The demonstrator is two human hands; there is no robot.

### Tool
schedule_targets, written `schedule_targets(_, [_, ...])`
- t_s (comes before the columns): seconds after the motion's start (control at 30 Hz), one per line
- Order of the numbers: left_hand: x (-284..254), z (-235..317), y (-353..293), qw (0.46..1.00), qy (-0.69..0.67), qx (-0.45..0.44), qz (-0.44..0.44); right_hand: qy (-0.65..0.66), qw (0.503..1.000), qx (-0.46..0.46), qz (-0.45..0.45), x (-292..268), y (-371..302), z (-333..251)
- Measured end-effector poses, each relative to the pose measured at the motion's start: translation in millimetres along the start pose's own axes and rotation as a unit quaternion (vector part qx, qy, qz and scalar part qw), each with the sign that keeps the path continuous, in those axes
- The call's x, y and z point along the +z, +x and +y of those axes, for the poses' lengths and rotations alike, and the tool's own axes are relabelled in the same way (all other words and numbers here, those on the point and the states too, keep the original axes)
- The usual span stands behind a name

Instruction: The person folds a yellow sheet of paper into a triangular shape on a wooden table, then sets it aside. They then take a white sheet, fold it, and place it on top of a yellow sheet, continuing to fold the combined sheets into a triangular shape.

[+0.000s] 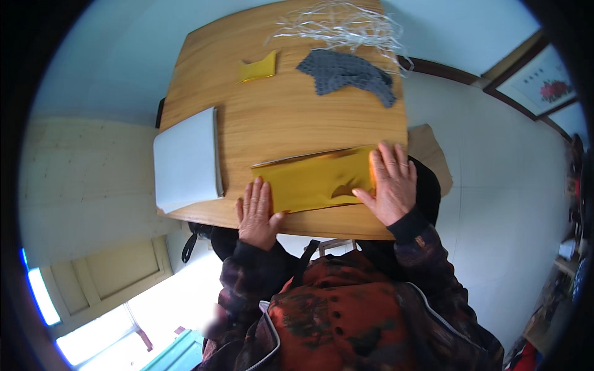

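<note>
A long, shiny gold sheet (309,183), perhaps foil paper, lies across the near part of the wooden table. My left hand (255,211) rests flat at its left end, fingers stretched out and thumb apart. At the right end, my right hand (393,182) presses down with its fingers extended and its thumb over the gold surface. A thin dark line runs along the far edge of the sheet. The parts of both ends under my hands are hidden.
To the left lies a flat silver-grey rectangular object (187,162). Farther off are a small gold piece (259,68), a crumpled grey cloth (346,75) and a heap of white strips (340,25). The wooden table's (247,117) near edge is by my body. Brown cardboard (431,154) shows beyond its right edge.
</note>
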State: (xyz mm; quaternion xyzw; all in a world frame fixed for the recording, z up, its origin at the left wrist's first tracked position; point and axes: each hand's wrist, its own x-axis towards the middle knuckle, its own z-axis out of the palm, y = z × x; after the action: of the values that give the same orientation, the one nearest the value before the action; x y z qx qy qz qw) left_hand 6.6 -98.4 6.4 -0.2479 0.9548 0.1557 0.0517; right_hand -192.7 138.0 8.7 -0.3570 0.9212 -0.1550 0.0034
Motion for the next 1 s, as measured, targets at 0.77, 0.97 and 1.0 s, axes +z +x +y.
schedule_targets(0.77, [35, 105, 67, 0.965, 0.05, 0.251, 0.058, 0.02, 0.997, -0.063, -0.036, -22, 7, 24])
schedule_targets(0.97, [29, 111, 65, 0.957, 0.092, 0.268, 0.056, -0.01, 0.995, -0.066, -0.073, -28, 11, 27])
schedule_targets(1.0, [30, 115, 64, 0.947, 0.134, 0.285, 0.06, -0.012, 0.995, -0.068, -0.068, -28, 11, 26])
